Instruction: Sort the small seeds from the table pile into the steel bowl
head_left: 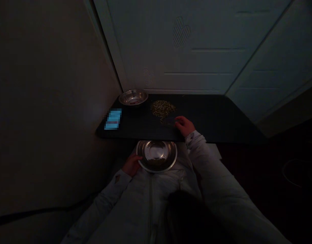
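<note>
My left hand [131,164] grips the left rim of a shiny metal bowl [174,156] on my lap, just below the table's front edge. A small heap of grains lies in the bowl's near side. Over the dark table, my right hand [184,125] is closed with its fingers pinched on a faint see-through piece [168,121], whose kind I cannot make out in the dim light. That piece is at the near edge of a loose pile of pale and brownish grains [163,107]. A few grains trail from the pile toward it.
A second metal bowl [133,98] stands at the back left of the dark table [216,117]. A lit phone-like screen [113,119], blurred out, lies at the left edge. White panels [181,61] rise behind the table, and a wall [56,101] stands to the left.
</note>
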Demonstrator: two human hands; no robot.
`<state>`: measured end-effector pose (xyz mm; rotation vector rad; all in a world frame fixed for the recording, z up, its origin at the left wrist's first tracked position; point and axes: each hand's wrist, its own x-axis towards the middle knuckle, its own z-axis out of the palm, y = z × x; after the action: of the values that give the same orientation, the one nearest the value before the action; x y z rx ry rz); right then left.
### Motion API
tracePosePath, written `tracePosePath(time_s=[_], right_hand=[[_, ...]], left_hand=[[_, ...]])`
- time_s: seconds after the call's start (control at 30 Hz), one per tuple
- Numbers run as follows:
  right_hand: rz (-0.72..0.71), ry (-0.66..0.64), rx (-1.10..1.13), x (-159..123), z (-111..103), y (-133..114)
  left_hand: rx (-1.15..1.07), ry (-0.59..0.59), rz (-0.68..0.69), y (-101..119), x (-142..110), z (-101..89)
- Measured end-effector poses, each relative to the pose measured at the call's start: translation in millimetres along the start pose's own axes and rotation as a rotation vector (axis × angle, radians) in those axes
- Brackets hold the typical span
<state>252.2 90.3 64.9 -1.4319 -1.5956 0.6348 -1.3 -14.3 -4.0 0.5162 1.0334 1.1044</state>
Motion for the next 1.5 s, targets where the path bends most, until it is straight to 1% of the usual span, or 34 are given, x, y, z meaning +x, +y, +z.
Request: tracePosePath(time_s=[0.13,0.27,0.4,0.6,0.83,0.97,1.17,1.27,1.37,1.43,1.5], right_hand=[[0.007,0.007,0.016,2,1,2],[0.009,-0.007,-0.030,3,1,6],[-0.023,-0.030,-0.020,3,0,5],[-0.013,0.005,-0.013,3,-1,4],[-0.010,-0.062,-0.022,1,1,1],[-0.025,-0.084,-0.011,-2,5,-4],[-0.064,-0.114,-0.041,-8,18,-14],[-0.071,-0.127,0.009,-8,22,-16],[-0.043,-0.099,0.113,-6,18,-10],[-0.005,-0.065,0.162,-6,11,-3],[0.028,-0.036,0.162,-7,1,4]], left_hand=[[0.002,-0.002,-0.004,0,0,1.2],[-0.013,0.005,-0.011,1,-1,2.1],[-0.007,0.028,-0.014,2,-1,2.6],[-0.002,0.036,-0.018,3,-2,2.7],[-0.018,0.009,-0.023,3,-3,3.3],[-0.002,0.008,-0.008,3,-2,2.7],[0.001,0.021,-0.009,2,-1,2.3],[-0.001,0.028,-0.003,2,-2,3.7],[-0.007,-0.016,-0.022,2,-2,5.4],[0.004,-0.049,-0.052,1,-1,5.4],[0.013,-0.052,-0.072,1,0,4.3]])
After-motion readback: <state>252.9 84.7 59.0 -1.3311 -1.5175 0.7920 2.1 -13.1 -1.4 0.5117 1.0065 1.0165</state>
